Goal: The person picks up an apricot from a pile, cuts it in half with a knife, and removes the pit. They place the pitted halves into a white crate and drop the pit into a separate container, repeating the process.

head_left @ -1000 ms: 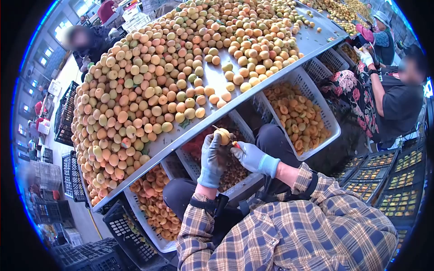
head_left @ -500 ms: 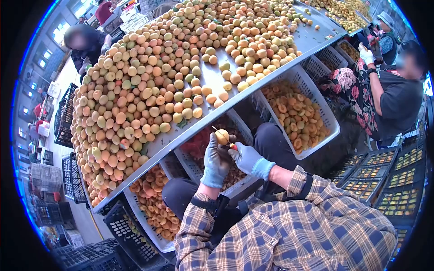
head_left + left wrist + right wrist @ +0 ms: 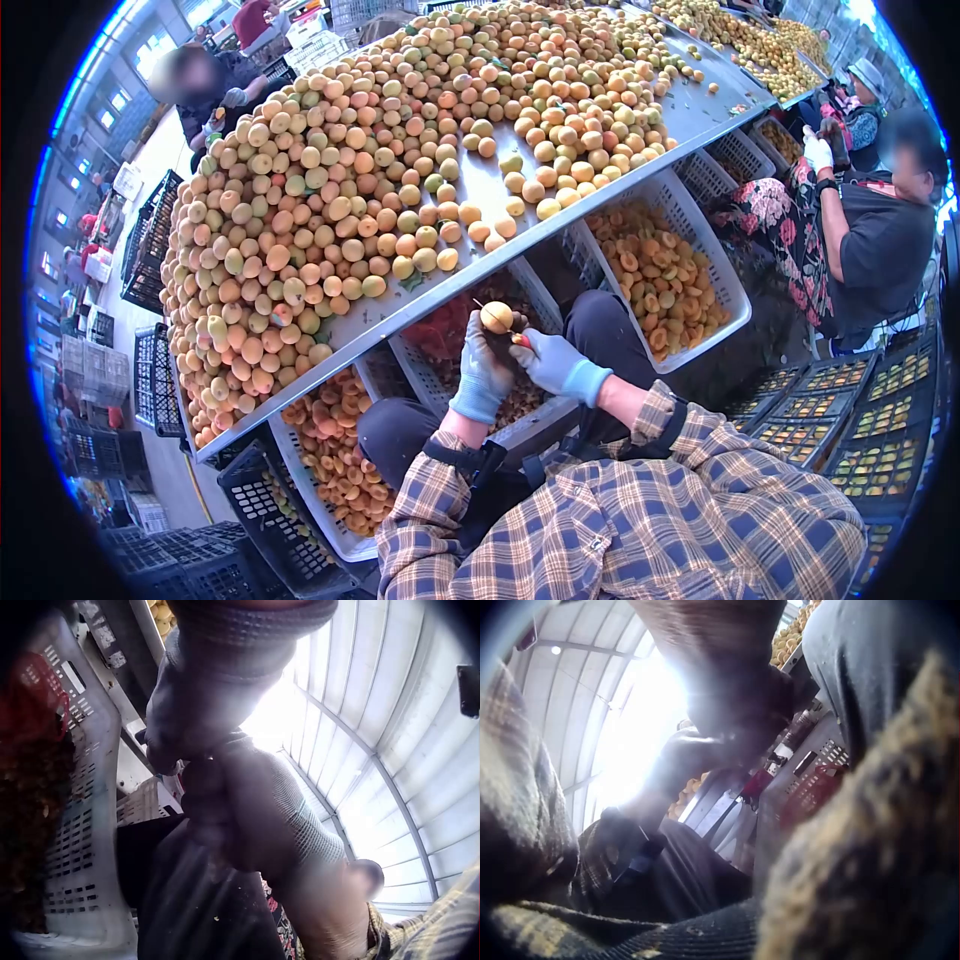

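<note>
Fruit-heaped metal table, pale ceiling; left hand round one fruit, right hand round red-handled tool.

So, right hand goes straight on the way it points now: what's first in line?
The blue-gloved right hand would probably meet the blue-gloved left hand, or the round yellow-orange fruit in its grip. Which comes first is unclear; depth is hard to judge from the head view.
</note>
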Demonstrator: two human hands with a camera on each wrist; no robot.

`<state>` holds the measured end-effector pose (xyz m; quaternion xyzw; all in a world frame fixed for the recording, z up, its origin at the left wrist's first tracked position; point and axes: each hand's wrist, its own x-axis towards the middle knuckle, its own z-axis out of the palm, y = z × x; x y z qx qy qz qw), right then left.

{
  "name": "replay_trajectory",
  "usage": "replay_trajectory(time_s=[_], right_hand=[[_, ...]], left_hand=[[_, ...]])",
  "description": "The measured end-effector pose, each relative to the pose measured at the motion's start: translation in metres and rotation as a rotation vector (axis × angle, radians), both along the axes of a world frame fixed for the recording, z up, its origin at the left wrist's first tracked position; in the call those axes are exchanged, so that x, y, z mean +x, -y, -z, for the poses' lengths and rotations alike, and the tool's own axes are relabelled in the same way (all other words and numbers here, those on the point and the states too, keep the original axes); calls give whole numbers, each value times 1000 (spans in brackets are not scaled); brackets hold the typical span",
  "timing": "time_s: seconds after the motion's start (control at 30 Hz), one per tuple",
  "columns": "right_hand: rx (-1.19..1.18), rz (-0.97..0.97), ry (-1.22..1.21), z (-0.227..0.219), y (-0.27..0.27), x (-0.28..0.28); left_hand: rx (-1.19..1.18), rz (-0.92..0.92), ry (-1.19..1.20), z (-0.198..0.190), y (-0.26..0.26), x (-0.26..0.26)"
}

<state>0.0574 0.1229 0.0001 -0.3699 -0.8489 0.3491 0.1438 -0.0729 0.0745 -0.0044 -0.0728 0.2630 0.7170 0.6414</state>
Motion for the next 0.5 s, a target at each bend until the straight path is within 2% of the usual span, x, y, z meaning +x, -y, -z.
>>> replay_trajectory(time_s=[0.07,0.1,0.13,0.17,0.2,0.23,0.27,0.3,0.33,0.37,0.43,0.47,0.5], right_hand=[[-282,-122,-296,-9,-2,12],[-276,-122,-295,-17,-3,15],[-554,-29,-364,-26,-4,20],[-833,74,-433,-38,-4,26],[-988,178,-353,-54,-9,28],[-979,193,-360,-52,-13,26],[-842,127,-476,-46,-18,23],[-702,57,-582,-46,-23,22],[-806,50,-538,-52,-25,26],[-804,49,-533,-50,-25,27],[-767,47,-614,-44,-23,26],[-771,40,-610,-43,-21,25],[-675,-21,-647,-47,-19,24]], left_hand=[[26,-50,-39,-8,1,-1],[49,-101,-70,-9,0,1],[81,-107,-191,-9,0,0],[84,-98,-183,-8,3,1],[63,-16,-411,-11,5,2],[46,67,-641,-15,5,5],[124,117,-878,-19,6,10],[237,91,-1353,-28,5,12],[286,105,-1320,-30,6,12],[329,116,-1287,-32,7,11],[271,137,-682,-40,12,12],[258,106,-568,-32,11,5],[207,85,-446,-42,12,2]])
